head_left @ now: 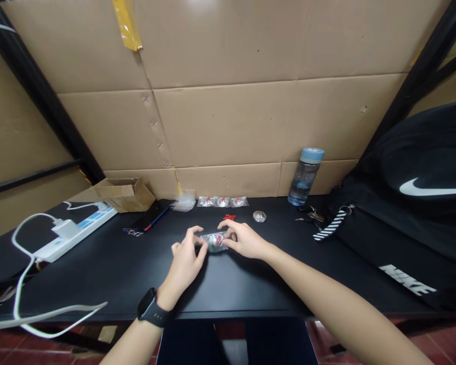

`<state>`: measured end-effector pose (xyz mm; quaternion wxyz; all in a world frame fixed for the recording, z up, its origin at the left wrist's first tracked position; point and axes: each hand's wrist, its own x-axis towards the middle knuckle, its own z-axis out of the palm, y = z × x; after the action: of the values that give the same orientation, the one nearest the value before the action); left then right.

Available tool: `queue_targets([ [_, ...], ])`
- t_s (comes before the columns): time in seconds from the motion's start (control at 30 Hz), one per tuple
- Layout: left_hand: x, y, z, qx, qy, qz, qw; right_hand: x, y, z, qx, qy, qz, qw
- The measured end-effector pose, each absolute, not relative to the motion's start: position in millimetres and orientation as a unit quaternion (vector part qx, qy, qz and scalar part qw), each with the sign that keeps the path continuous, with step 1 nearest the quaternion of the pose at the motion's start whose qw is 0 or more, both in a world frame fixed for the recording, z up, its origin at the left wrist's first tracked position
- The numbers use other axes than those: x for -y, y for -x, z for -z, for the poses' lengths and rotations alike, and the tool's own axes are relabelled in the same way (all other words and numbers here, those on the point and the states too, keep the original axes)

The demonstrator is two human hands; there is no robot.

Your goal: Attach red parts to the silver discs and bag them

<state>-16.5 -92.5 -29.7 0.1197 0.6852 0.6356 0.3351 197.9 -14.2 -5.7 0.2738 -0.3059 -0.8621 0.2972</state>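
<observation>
A small clear plastic packet (pixel 215 242) with something round and a red piece inside is held low over the black table. My left hand (pixel 187 256) pinches its left end between thumb and fingers. At the right end, my right hand (pixel 245 240) has thumb and fingertips closed on the plastic. Just beyond the packet lies a little heap of red cord-like pieces (pixel 229 217). A round, clear-and-silver disc (pixel 259 216) sits to the right of it. Three similar filled packets (pixel 222 202) lie in a row near the cardboard wall.
A blue-lidded water bottle (pixel 306 176) stands at the back right, beside keys (pixel 314 215) and a black backpack (pixel 410 203). Clear bags (pixel 184 201), a pen (pixel 158 217), an open cardboard box (pixel 127 193) and a white power strip (pixel 76 235) with cables occupy the left.
</observation>
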Motion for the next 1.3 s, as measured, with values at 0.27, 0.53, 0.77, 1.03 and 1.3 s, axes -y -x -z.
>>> queue_targets([
  [0.27,50,61,24,-0.642,-0.745,-0.178,-0.024,-6,-216,4,0.852,0.312,-0.357,0.223],
  [0.53,-7,101,27,-0.672,-0.733,-0.086,-0.066,-20,-243,-11,0.839,0.399,-0.353,0.112],
  [0.77,7,98,25,-0.662,-0.726,-0.099,-0.158,-35,-273,-28,0.869,0.443,-0.178,0.132],
  [1.03,18,47,8,-0.566,-0.796,-0.122,-0.177,-64,-294,-4,0.844,0.509,-0.093,0.140],
  [1.3,-15,-12,0,-0.398,-0.892,-0.157,-0.146,-72,-296,3,0.833,0.513,-0.117,0.172],
])
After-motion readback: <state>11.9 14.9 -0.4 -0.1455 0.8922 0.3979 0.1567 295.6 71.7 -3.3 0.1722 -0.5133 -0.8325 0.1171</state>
